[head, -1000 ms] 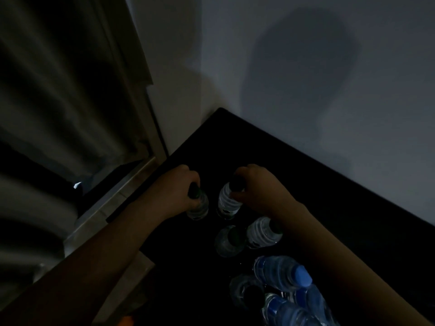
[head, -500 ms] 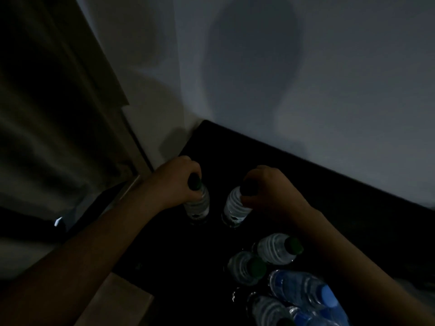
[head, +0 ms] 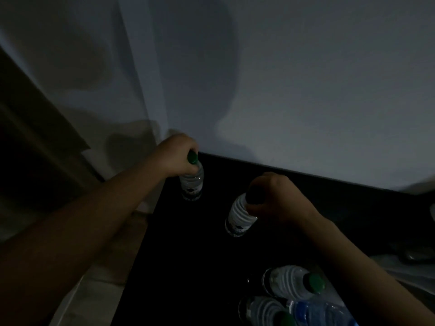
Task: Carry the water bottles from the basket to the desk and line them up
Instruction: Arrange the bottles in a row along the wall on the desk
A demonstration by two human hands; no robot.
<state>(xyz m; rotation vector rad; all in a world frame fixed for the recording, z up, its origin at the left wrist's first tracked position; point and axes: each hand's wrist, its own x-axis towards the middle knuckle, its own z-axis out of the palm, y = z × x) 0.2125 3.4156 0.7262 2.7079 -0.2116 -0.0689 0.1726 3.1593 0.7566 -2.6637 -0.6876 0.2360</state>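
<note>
The room is dim. My left hand (head: 175,156) grips the neck of a clear green-capped water bottle (head: 191,184) that stands at the far left corner of the black desk (head: 188,255). My right hand (head: 275,198) grips the top of a second clear bottle (head: 239,217), tilted slightly, a little nearer and to the right. Three more bottles stand at the near right: a green-capped one (head: 292,282), another green-capped one (head: 266,310) and a blue one (head: 322,312). The basket is out of view.
A pale wall (head: 306,90) rises right behind the desk. Left of the desk are a dark curtain (head: 35,137) and a light floor or ledge (head: 101,278). A pale object (head: 400,267) lies at the desk's right edge.
Both hands have carried their bottles farther toward the back of the desk and spread them apart. The view has tilted up, so the near group of bottles sits lower in frame.
</note>
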